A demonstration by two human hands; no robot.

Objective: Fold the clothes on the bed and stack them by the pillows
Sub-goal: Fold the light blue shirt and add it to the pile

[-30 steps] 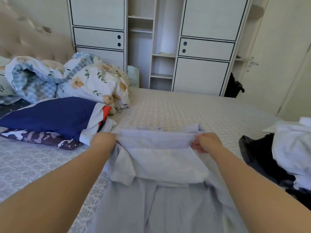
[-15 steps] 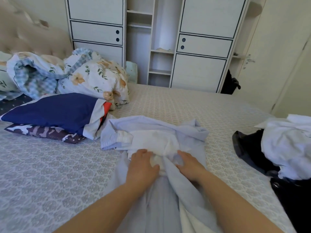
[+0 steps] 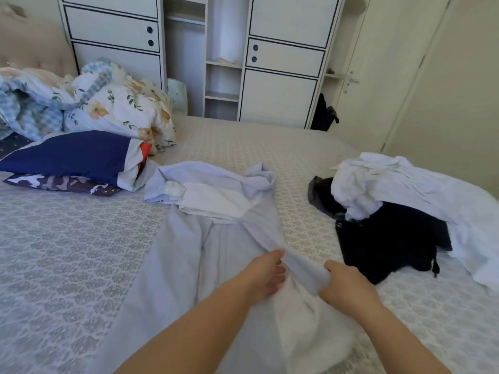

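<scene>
While both hands work the near part of the garment, the light blue shirt (image 3: 216,225) lies lengthwise on the bed (image 3: 67,238), long axis running straight away from the person, collar end far and hem end near, under the forearms. Left hand (image 3: 266,273) pinches a ridge of the blue cloth, thumb up top and fingers curled under; right hand (image 3: 344,286) grips the same bunched ridge from the other side, fingers wrapped into the fabric. The two hands sit close together, a little right of the shirt's centre line, both about equally near it. Far left, a folded stack (image 3: 73,160), navy piece on top of a patterned one, sits by the floral pillows (image 3: 108,109), just beside the shirt's collar end, so the left hand looks the nearer one for that drop-off. Unfolded pile (image 3: 391,211) of white and dark clothes lies right, apart from the shirt. Likely next: flatten or fold this side inward.
</scene>
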